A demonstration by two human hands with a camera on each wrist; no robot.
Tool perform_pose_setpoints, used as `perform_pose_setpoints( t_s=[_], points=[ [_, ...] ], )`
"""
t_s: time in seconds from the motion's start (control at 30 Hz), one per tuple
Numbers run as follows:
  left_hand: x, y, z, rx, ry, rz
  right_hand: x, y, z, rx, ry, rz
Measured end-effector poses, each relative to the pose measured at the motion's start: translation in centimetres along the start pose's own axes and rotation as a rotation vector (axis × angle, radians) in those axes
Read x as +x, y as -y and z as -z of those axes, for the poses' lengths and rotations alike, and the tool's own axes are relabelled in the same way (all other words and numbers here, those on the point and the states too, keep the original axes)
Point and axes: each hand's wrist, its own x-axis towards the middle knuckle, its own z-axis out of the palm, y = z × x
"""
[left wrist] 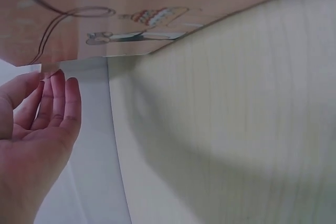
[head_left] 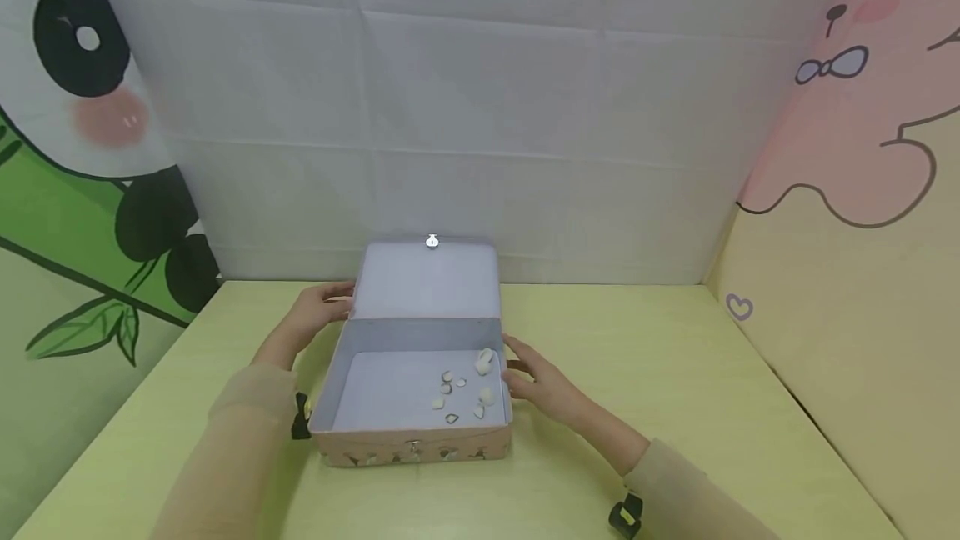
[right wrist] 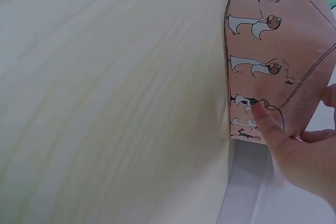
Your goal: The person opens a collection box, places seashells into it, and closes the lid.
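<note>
A shallow tin box [head_left: 411, 445] with pinkish sides printed with small figures stands on the table, its pale lid [head_left: 425, 280] raised and tipped back. Several small shells [head_left: 484, 362] lie inside, toward the right of the white floor. At the lid's lower left edge is my left hand [head_left: 311, 315]; the left wrist view shows its thumb and index fingertip meeting at the edge, other fingers bent. My right hand [head_left: 546, 386] touches the right side near the rear corner. One extended finger [right wrist: 270, 127] lies against the printed side [right wrist: 278, 51] in the right wrist view.
A yellow wood-grain table [head_left: 615, 340] lies under the box. Behind it hangs a creased white sheet [head_left: 480, 90]. Cartoon-printed panels stand on the left [head_left: 82, 215] and right [head_left: 847, 273].
</note>
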Motion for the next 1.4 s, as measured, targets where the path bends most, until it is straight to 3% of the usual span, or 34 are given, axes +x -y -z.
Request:
perform_pose_setpoints(
  t_s=[0.43, 0.77, 1.1, 1.4],
  points=[
    [-1.1, -1.5, 0.0, 0.075, -0.154, -0.069, 0.1, 0.0, -0.1, 0.015, 0.006, -0.011],
    [-1.6, -1.9, 0.2, 0.109, -0.189, -0.148, 0.4, -0.3, -0.3, 0.049, 0.001, -0.038],
    [-2.7, -3.9, 0.1, 0.003, -0.215, -0.228, 0.7, -0.5, -0.4, 0.087, 0.003, -0.029],
    [-4.3, -7.1, 0.2, 0.038, -0.336, -0.253, 0.5, -0.4, -0.5, 0.098, -0.007, -0.027]
  ],
)
